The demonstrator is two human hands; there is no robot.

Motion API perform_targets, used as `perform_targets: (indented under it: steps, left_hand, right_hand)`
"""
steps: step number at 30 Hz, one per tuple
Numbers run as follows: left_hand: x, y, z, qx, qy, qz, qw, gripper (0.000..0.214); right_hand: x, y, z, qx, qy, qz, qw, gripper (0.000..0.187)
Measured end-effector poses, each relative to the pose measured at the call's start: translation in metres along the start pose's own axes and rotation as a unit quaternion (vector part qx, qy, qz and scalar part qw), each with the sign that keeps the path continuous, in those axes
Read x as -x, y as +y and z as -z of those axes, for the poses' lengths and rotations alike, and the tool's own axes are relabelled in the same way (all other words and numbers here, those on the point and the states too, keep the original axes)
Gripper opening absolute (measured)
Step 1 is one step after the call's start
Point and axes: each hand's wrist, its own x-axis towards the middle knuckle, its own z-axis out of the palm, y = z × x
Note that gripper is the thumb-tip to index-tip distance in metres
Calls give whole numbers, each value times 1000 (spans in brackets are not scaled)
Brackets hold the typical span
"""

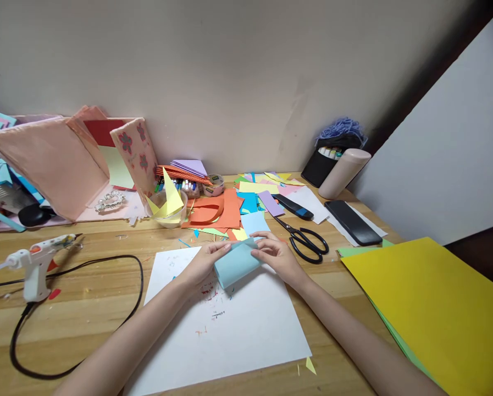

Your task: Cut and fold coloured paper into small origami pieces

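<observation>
A light blue piece of paper, bent into a curve, is held between both hands above a white sheet on the wooden desk. My left hand pinches its left upper edge, fingers closed on it. The fingers of my right hand grip its right upper edge. Black scissors lie just right of my right hand.
A white glue gun with a looping black cord sits at the left. Coloured paper scraps, a plastic bowl and tape crowd the back. A phone, a beige bottle and yellow sheets lie right.
</observation>
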Motion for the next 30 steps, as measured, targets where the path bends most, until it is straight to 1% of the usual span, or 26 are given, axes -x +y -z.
perform_targets:
  steps: [4, 7, 9, 12, 15, 17, 20, 24, 26, 28, 30]
  left_hand:
    - [2, -1, -8, -47, 1, -1, 999, 45]
    - [3, 3, -8, -67, -10, -3, 998, 44]
    - [3, 5, -7, -96, -18, 2, 995, 41]
    - [2, 5, -4, -190, -30, 8, 981, 33]
    - [1, -1, -3, -269, -9, -5, 963, 26]
    - [0, -8, -6, -280, 9, -10, 960, 24]
    - [1, -16, -13, -270, 20, -4, 963, 25]
    - [5, -21, -26, -269, 20, -7, 963, 30]
    - [6, -23, -30, -272, 40, -22, 961, 32]
    - [5, -26, -30, -275, 89, -46, 956, 33]
    - [4, -30, -29, -268, 139, -68, 951, 34]
  right_hand:
    - [0, 6, -4, -38, 41, -57, 997, 25]
    - [0, 7, -5, -41, 76, -87, 992, 27]
    - [0, 7, -4, -35, 83, -88, 992, 26]
    - [0, 5, -4, -34, 76, -84, 993, 23]
    - [0, 3, -4, -33, 84, -73, 993, 23]
    - [1, 1, -6, -32, 93, -69, 993, 23]
    - [3, -2, -10, -42, 104, -69, 991, 24]
    - [7, -7, -17, -47, 87, -64, 993, 23]
    - [9, -8, -20, -57, 95, -59, 992, 22]
    - [9, -8, -23, -91, 115, -66, 987, 31]
    - [9, -6, -25, -135, 111, -90, 980, 39]
